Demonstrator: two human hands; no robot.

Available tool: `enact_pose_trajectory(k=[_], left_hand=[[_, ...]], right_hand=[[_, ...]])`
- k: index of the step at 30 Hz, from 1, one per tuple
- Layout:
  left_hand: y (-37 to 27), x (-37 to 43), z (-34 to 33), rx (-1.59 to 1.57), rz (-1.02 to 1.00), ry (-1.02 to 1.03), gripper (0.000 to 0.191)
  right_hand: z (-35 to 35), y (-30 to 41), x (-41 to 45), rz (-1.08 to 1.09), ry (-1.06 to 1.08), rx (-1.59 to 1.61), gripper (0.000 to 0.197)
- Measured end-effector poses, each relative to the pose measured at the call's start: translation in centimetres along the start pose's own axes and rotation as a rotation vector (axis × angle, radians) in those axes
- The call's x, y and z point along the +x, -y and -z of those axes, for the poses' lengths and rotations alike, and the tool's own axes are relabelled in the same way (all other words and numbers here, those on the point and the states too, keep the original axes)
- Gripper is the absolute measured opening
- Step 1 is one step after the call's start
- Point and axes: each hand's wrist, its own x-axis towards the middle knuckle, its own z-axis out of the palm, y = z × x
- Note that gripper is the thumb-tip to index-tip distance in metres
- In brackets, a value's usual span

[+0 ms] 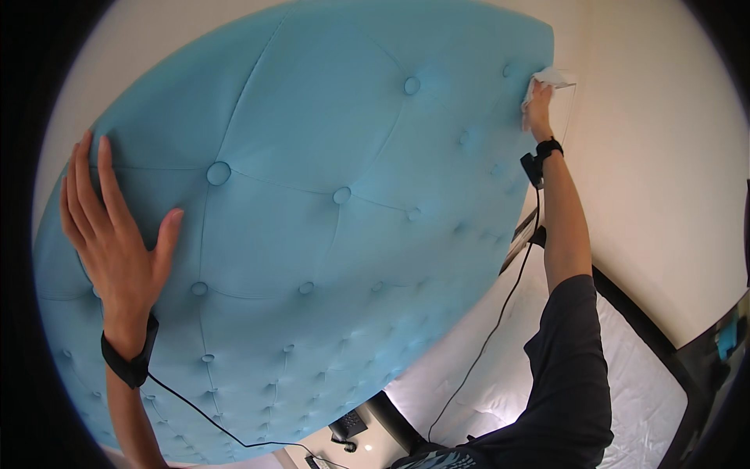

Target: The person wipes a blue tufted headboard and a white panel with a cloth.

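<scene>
A large blue button-tufted upholstered headboard [281,140] fills most of the view. My left hand [114,234] lies on its left part with the fingers spread and the palm towards the padding, holding nothing. Far to the right, my right hand [540,111] presses a white cloth [548,76] against the headboard's right edge, near a small covered button [507,71]. Part of the cloth sticks out past that edge. Each wrist wears a black strap with a device and a cable.
Below right is a bed with a white mattress [638,375] in a dark frame [633,311]. A black telephone [350,423] sits on a pale surface [375,442] at the bottom. Cream wall [656,146] stands at the right. A black cable [498,328] hangs from my right wrist.
</scene>
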Motion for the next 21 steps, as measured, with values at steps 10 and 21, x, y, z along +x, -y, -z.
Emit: enact_pose_trajectory(k=[10,21], left_hand=[[0.9,-0.5,-0.2,0.052,-0.035,0.048,0.083],[0.3,0.2,1.1,-0.133,0.105,0.093,0.081]], right_hand=[[-0.3,-0.7,0.8,0.39,-0.205,-0.237,0.043],[-11.6,5.7,-16.5,0.624,-0.055,-0.15,0.048]])
